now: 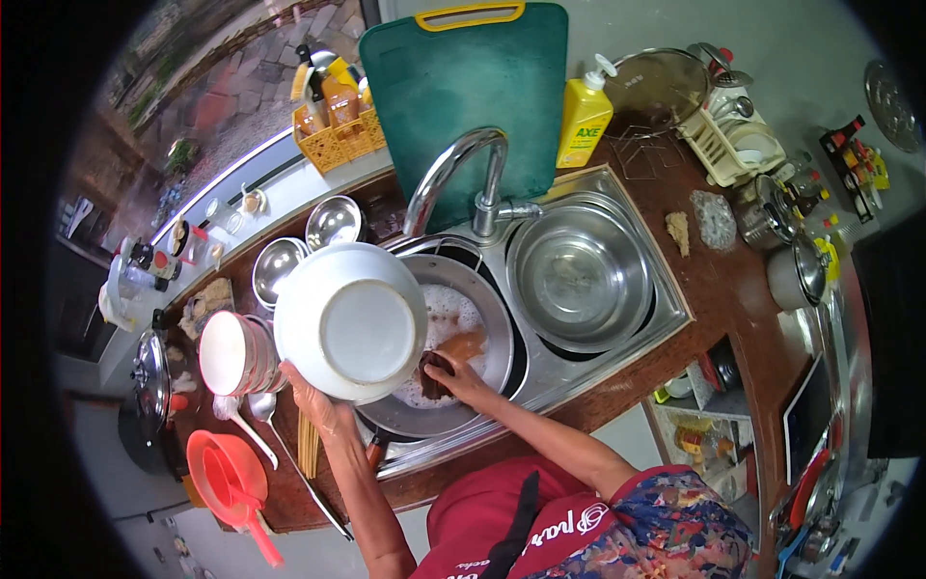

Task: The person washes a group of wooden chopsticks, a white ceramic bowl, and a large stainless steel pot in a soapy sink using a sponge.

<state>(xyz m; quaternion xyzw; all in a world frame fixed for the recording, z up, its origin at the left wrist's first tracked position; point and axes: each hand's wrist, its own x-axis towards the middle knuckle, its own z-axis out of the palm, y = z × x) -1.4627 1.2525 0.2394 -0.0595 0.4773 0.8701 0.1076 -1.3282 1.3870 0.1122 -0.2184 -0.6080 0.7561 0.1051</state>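
My left hand (316, 402) grips a large white bowl (367, 329) by its lower left rim. The bowl is tipped so that its underside and round foot ring face up. In my right hand (461, 381) is a dark brown scrubbing cloth or pad (433, 378), held close by the bowl's lower right edge; whether they touch I cannot tell. Below both hands a wide metal pan (500, 340) sits in the left sink basin, holding soapy, brownish water (452, 307). The bowl hides the pan's left part. A chrome faucet (463, 155) arches above.
A steel basin (579, 271) occupies the right sink. Behind stand a green cutting board (470, 94) and a yellow detergent bottle (584, 119). At left are stacked bowls (230, 352), steel bowls (278, 268), chopsticks (309, 445), a long-handled spoon (304, 470) and red plastic strainers or scoops (224, 470).
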